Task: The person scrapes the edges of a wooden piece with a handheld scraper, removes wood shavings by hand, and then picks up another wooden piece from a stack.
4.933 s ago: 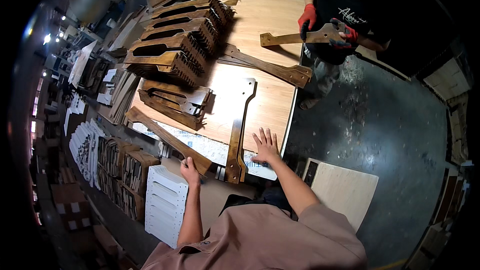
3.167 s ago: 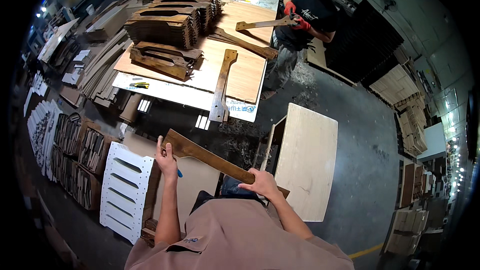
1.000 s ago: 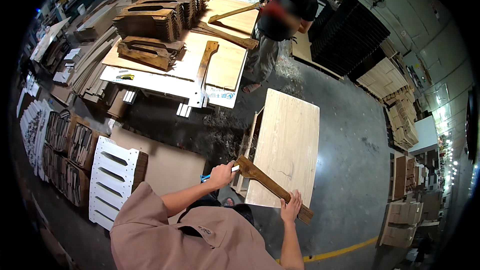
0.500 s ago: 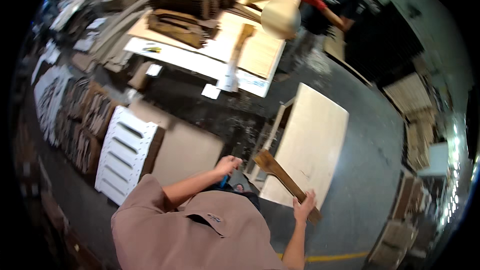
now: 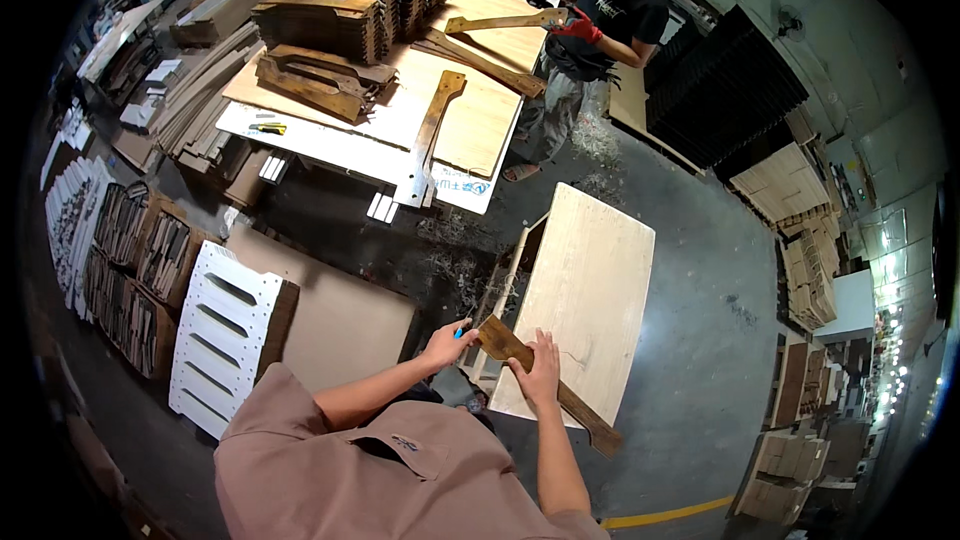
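A brown-stained wooden slat (image 5: pixel 570 401), wide at its near-left end and narrower along its length, lies slanted over the pale wooden panel (image 5: pixel 590 285). My right hand (image 5: pixel 540 372) grips it close to the wide end, fingers over its top face. My left hand (image 5: pixel 442 347) is closed around a small blue object (image 5: pixel 459 333), beside the slat's wide end; most of that object is hidden in the fingers, so its kind does not show. Under the panel, part of a wooden frame (image 5: pixel 512 275) is visible on its left side.
Ahead, a worktable (image 5: pixel 330 152) bears stacked brown slats (image 5: pixel 325 25), a loose slat (image 5: pixel 433 135) and a yellow knife (image 5: pixel 268 128). A co-worker (image 5: pixel 610 10) in red gloves holds another slat. White slotted panels (image 5: pixel 225 325) stand left; black stacked panels (image 5: pixel 725 90) stand far right.
My right hand has slid along the slat from its far end toward the wide end. The slat now sits closer to my left hand. The whole view has shifted slightly.
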